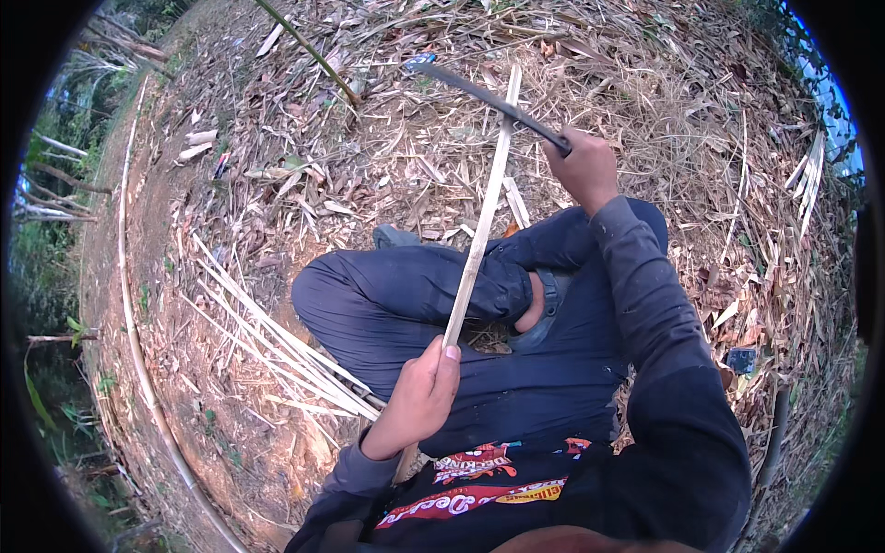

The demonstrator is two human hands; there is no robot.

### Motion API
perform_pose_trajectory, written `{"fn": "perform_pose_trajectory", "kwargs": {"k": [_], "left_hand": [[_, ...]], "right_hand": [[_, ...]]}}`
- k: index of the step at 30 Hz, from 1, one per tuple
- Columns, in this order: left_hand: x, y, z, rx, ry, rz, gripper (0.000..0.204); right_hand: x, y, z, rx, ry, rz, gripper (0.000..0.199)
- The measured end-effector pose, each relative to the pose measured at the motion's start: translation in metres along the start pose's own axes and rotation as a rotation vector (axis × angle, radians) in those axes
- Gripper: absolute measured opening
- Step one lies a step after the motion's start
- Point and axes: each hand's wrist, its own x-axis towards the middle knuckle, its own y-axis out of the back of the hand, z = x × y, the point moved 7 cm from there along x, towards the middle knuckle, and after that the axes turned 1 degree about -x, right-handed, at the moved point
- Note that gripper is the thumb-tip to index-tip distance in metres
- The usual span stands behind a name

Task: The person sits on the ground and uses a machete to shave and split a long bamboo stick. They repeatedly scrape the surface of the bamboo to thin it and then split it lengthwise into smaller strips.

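Closest to my camera is the black cotton-looking shirt with red and yellow print [442,505], above folded legs in dark navy trousers [387,290]. From my remote seat I see the left hand [419,394] wrapped around the lower part of a long, flat, pale bamboo-like strip [484,230], thumb along its face. It slants up over the lap and past the shins. The right hand [587,168] is clenched on the handle of a long dark metal knife [484,95], its blade crossing the strip near the far end; I can't tell how deeply it bites.

I judge the strip light, springy and fairly stiff, likely to split along its grain; I'd grip it low, away from the blade, minding splintery edges. Sideways room looks widest over the leaf-littered ground [664,83] ahead; a thin green stem [313,53] stands near the blade tip, and the legs lie under the strip.
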Motion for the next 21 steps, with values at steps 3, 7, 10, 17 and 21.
{"fn": "perform_pose_trajectory", "kwargs": {"k": [3,7,10,17,21], "left_hand": [[0.010,0.004,-0.002,-0.033,0.050,-0.024,0.030],[0.011,0.008,-0.005,-0.044,0.090,-0.008,0.030],[-0.015,0.010,-0.017,-0.025,0.126,-0.051,0.026],[-0.005,0.027,-0.015,-0.536,0.368,-0.037,0.033],[0.020,0.030,-0.016,-0.728,0.316,-0.010,0.042]], "right_hand": [[0.000,-0.007,0.018,-0.082,-0.049,-0.077,0.025],[-0.040,-0.004,-0.061,0.043,0.357,-0.087,0.015],[0.007,-0.015,0.039,-0.042,-0.224,-0.104,0.024],[-0.009,-0.023,0.102,0.026,-0.409,0.011,0.032],[-0.035,-0.017,0.053,0.000,-0.203,0.041,0.026]]}}
